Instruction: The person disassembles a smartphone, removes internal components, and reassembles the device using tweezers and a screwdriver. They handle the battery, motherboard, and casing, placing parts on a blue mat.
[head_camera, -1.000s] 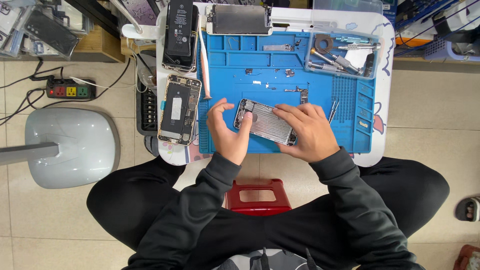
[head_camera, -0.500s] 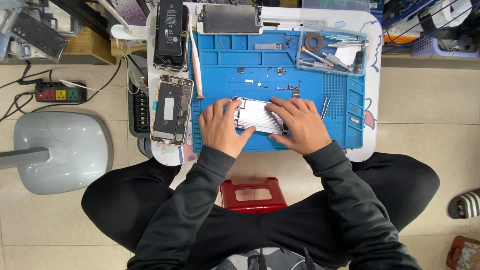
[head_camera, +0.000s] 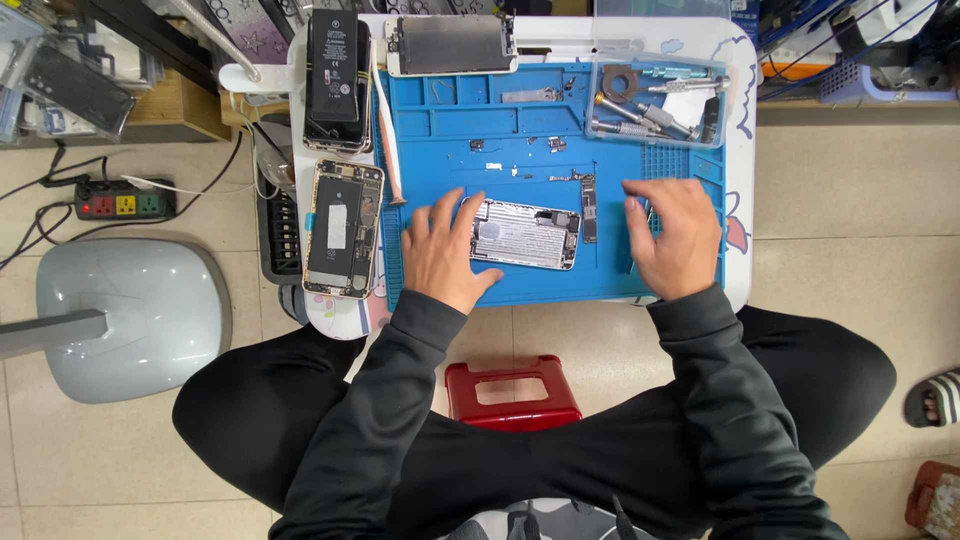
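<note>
your right hand (head_camera: 672, 238) has let go of the opened phone housing (head_camera: 525, 233) and moved off to the right of the frame, now spread over the right part of the blue mat (head_camera: 520, 130). your left hand (head_camera: 445, 255) alone stays at the housing's left end. the housing's shiny inner plate, covered by both hands before, now lies mostly uncovered at centre frame.

The opened phone shell (head_camera: 525, 233) lies flat on the blue mat (head_camera: 450, 125), long side running left to right, silvery inside facing up. Its left end touches the left hand (head_camera: 445, 252); the right hand (head_camera: 672, 238) rests apart, over small tools.
</note>
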